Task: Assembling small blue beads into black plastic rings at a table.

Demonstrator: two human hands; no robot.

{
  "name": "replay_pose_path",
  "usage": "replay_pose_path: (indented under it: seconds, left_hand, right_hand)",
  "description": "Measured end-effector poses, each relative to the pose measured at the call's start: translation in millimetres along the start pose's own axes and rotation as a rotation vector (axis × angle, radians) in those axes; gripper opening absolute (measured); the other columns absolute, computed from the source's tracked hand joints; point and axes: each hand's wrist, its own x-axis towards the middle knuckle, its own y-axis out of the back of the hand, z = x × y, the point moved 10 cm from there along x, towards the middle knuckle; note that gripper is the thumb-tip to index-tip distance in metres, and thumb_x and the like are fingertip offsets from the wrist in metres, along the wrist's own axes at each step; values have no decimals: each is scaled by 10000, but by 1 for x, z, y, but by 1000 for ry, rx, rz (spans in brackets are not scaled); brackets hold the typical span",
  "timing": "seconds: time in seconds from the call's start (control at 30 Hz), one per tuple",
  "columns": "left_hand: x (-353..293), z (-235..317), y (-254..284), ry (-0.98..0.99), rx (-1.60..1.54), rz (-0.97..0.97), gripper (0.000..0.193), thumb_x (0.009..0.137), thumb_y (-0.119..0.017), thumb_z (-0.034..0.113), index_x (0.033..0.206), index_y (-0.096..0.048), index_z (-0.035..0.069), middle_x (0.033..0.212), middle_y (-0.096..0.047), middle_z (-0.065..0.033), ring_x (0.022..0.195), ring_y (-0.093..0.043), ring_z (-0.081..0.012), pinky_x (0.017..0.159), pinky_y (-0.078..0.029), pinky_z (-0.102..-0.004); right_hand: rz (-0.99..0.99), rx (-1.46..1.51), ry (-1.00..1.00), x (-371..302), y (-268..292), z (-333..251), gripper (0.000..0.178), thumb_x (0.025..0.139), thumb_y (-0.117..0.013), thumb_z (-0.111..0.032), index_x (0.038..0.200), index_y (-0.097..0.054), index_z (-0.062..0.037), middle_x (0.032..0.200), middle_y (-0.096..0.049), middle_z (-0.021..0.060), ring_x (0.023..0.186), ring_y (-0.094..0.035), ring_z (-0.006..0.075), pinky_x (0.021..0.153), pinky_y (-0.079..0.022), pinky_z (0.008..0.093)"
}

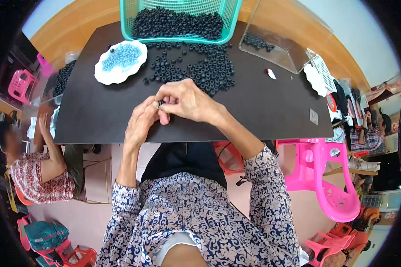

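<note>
Over the near part of the dark table [93, 111], my two hands meet at the fingertips. A small round black part [161, 102] shows between them, mostly covered by fingers. My left hand [140, 118] pinches it from the left, and my right hand [189, 101] has thumb and forefinger closed on it from the right. Just beyond the hands lies a loose spread of similar black ring-like parts [211, 71]. A white scalloped dish [104, 79] at the left holds a heap of small clear bluish pieces [125, 55], with one black part on them.
A green mesh basket [182, 41] full of black parts stands at the far edge. A clear plastic box [276, 60] with a few black parts sits far right, near a small white-and-red item [271, 74]. A pink chair [321, 178] stands right; another person [44, 173] sits left.
</note>
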Motion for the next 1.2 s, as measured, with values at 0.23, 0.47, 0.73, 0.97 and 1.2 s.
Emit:
replay_pose_path:
  seconds: [0.23, 0.47, 0.73, 0.97, 1.2]
  left_hand:
    - [-10, 20, -7, -48, -85, 0, 276, 1006, -437, 215, 1082, -539, -31, 705, -570, -65, 743, -555, -144, 708, -452, -258]
    - [-3, 22, -10, 10, 19, 34, 196, 995, -452, 120, 1072, -554, -28, 698, -581, -49, 707, -566, -124, 714, -481, -271]
    - [-6, 12, -2, 6, 20, 3, 280, 998, -479, 209, 1130, -533, -32, 714, -580, -69, 755, -587, -166, 773, -483, -310]
    - [-5, 10, -5, -7, -33, -12, 236, 1000, -480, 176, 1101, -529, -30, 724, -577, -52, 754, -578, -153, 752, -483, -299]
    - [-7, 12, -3, -4, -31, -20, 219, 994, -486, 148, 1100, -524, -41, 736, -574, -49, 744, -569, -141, 746, -480, -287]
  right_hand:
    - [395, -375, -331, -44, 160, 86, 218, 763, -701, -149, 957, -713, -50, 706, -665, 64, 622, -601, 94, 610, -497, 258]
    - [614, -771, -754, -83, 302, 203, 270, 803, -675, -253, 950, -726, -32, 662, -654, 15, 578, -580, 80, 565, -456, 256]
    - [158, -486, -102, 25, 143, 116, 150, 795, -681, -73, 935, -678, -17, 742, -644, 52, 652, -583, 139, 644, -477, 271]
    - [-211, -558, -163, 47, 89, 126, 136, 750, -664, -48, 874, -642, 6, 674, -625, 115, 608, -608, 218, 607, -486, 330]
    - [-160, -569, -258, 74, 86, 130, 182, 752, -651, -102, 916, -676, -26, 696, -642, 110, 638, -620, 241, 639, -496, 354]
